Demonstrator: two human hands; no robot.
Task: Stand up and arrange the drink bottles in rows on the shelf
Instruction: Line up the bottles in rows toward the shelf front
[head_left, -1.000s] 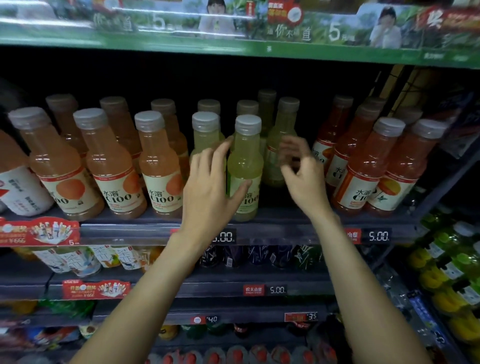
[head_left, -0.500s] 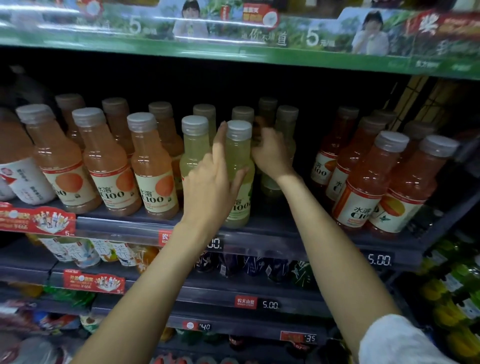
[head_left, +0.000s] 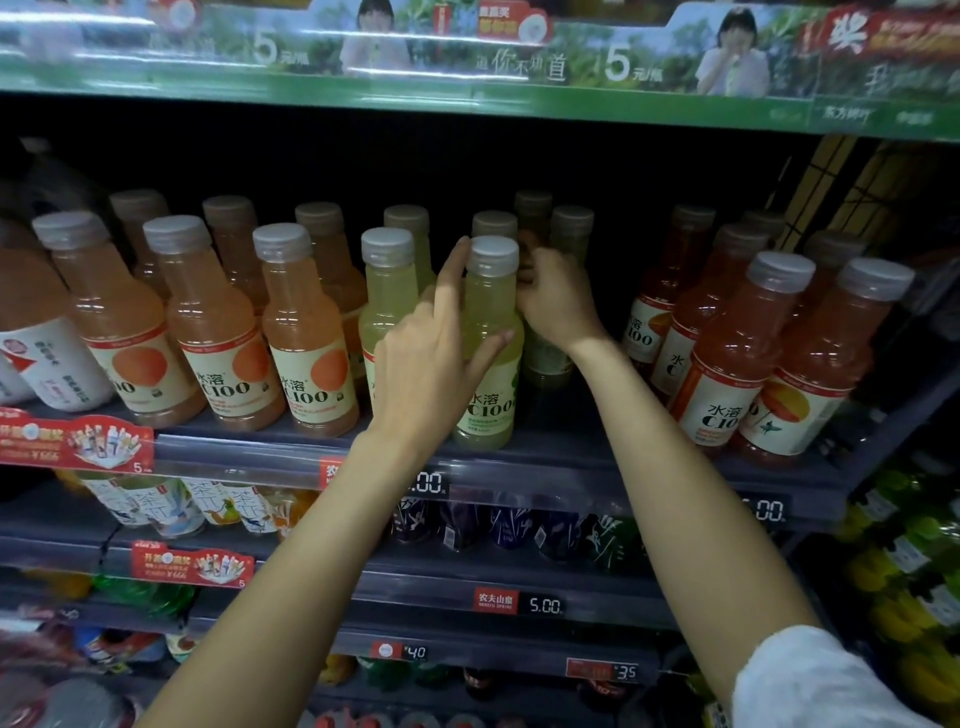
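On the dark shelf (head_left: 249, 449) stand rows of grey-capped drink bottles: pale orange ones (head_left: 218, 332) at left, yellow-green ones in the middle, red-orange ones (head_left: 727, 358) at right. My left hand (head_left: 431, 358) rests flat against the front yellow-green bottle (head_left: 491, 353), fingers spread, forefinger up beside its cap. Reaching behind that bottle, my right hand (head_left: 556, 301) has its fingers curled around the neck of a yellow-green bottle (head_left: 550, 358) in the second row. All bottles in view are upright.
A green promotional banner (head_left: 519, 78) caps the shelf above. Price strips (head_left: 540, 605) front the lower shelves, which hold tea and dark bottles. Yellow and green bottles (head_left: 909, 561) fill a rack at lower right. A gap lies between the yellow-green and red-orange rows.
My right hand went from open in front of the rows to behind the front bottle, closing on a back-row bottle neck. My left hand stayed pressed on the front yellow-green bottle.
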